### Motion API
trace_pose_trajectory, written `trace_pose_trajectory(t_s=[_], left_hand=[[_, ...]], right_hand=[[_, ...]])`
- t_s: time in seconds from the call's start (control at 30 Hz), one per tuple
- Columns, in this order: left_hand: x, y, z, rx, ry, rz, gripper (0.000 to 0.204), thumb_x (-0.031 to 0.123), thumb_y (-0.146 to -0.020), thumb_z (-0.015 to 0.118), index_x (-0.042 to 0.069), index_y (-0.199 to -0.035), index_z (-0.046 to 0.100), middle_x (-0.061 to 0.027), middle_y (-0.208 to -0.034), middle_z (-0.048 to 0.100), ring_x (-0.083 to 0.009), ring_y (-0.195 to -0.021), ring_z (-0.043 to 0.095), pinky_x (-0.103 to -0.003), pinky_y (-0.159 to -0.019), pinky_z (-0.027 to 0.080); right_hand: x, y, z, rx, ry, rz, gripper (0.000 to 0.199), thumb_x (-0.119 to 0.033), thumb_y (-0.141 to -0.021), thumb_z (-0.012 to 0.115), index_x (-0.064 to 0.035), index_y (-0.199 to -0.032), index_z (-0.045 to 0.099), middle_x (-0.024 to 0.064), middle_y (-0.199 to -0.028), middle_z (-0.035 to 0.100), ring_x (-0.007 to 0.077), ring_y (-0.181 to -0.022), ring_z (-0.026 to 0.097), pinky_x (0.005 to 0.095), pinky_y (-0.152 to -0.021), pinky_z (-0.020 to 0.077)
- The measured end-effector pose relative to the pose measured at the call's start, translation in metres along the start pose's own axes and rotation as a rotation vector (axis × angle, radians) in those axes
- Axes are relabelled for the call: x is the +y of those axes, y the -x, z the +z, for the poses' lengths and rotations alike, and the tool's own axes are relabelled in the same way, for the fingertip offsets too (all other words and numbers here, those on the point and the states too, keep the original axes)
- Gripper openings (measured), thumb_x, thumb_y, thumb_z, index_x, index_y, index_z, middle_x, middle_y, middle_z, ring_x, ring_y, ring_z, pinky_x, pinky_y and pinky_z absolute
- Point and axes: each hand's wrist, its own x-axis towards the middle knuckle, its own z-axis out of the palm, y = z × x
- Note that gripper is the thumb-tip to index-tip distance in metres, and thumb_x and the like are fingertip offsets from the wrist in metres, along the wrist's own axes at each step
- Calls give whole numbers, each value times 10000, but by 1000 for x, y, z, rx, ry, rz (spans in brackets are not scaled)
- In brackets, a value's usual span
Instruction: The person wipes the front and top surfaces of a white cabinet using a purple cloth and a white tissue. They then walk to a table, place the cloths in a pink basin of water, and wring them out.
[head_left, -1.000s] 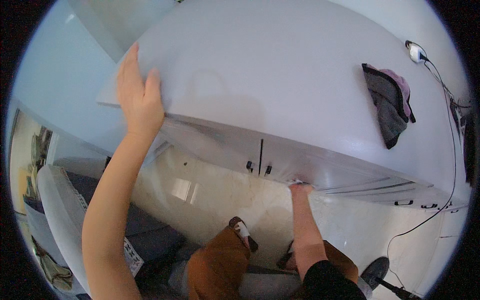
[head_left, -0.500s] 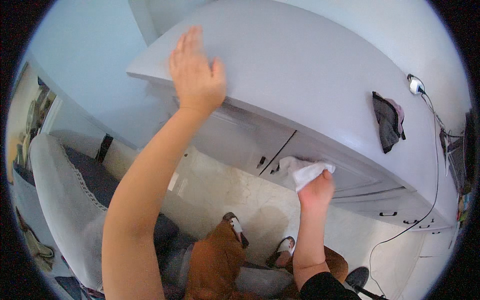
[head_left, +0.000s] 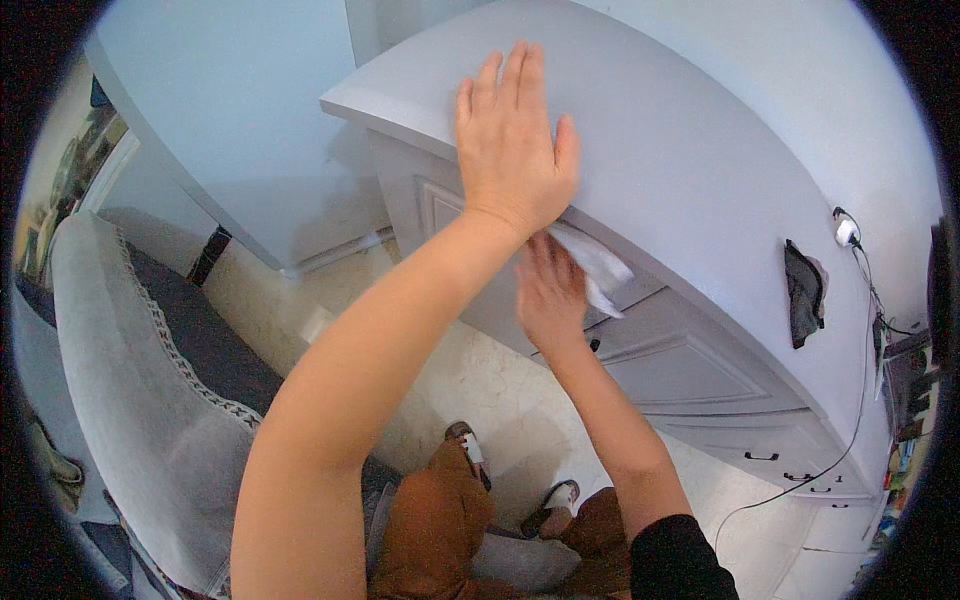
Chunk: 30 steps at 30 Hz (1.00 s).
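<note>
My left hand [head_left: 515, 150] lies flat on the pale grey top of a cabinet [head_left: 640, 140], near its front edge, with fingers stretched out and nothing in it. Below that edge, my right hand [head_left: 553, 293] presses a white cloth [head_left: 597, 262] against the cabinet's upper front. Its fingertips are partly hidden under my left wrist and the overhang. Part of the cloth hangs loose to the right of the hand. A panelled door [head_left: 690, 360] with a dark handle is just right of the cloth.
A dark grey cloth item [head_left: 803, 295] lies on the cabinet top at right. Near it a white plug [head_left: 846, 232] trails a black cable [head_left: 868, 370] down to the floor. A grey upholstered chair [head_left: 120, 380] stands at left, beside a pale blue panel [head_left: 240, 130].
My right hand has moved the white cloth up and left along the cabinet front. My left hand remains on the top while the view has shifted left.
</note>
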Motion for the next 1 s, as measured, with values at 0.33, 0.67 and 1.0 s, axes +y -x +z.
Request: trace_pose_trajectory(t_s=[0.33, 0.67, 1.0], left_hand=[[17, 141, -42, 272, 867, -825, 365, 163, -908, 382, 10, -1239, 381, -112, -1285, 386, -235, -1206, 354, -385, -1023, 254], [31, 154, 26, -198, 717, -621, 601, 156, -893, 415, -17, -1401, 145, -209, -1476, 48, -322, -1374, 46, -451, -1083, 113], [35, 146, 42, -444, 301, -416, 630, 127, -811, 469, -138, -1318, 204, -345, -1404, 92, -458, -1330, 48, -488, -1096, 38]], right_hand=[[-5, -42, -92, -396, -1003, -71, 740, 24, -712, 423, 1, -1404, 162, 173, -1474, 143, 298, -1365, 141, 372, -1108, 125], [6, -40, -148, -274, -869, -55, 684, 0, -656, 427, -26, -1335, 359, 157, -1374, 373, 310, -1299, 317, 375, -1071, 244], [120, -30, -217, -4, -59, 142, 466, -115, -830, 498, -57, -1290, 446, 140, -1372, 389, 306, -1330, 252, 426, -1069, 217]])
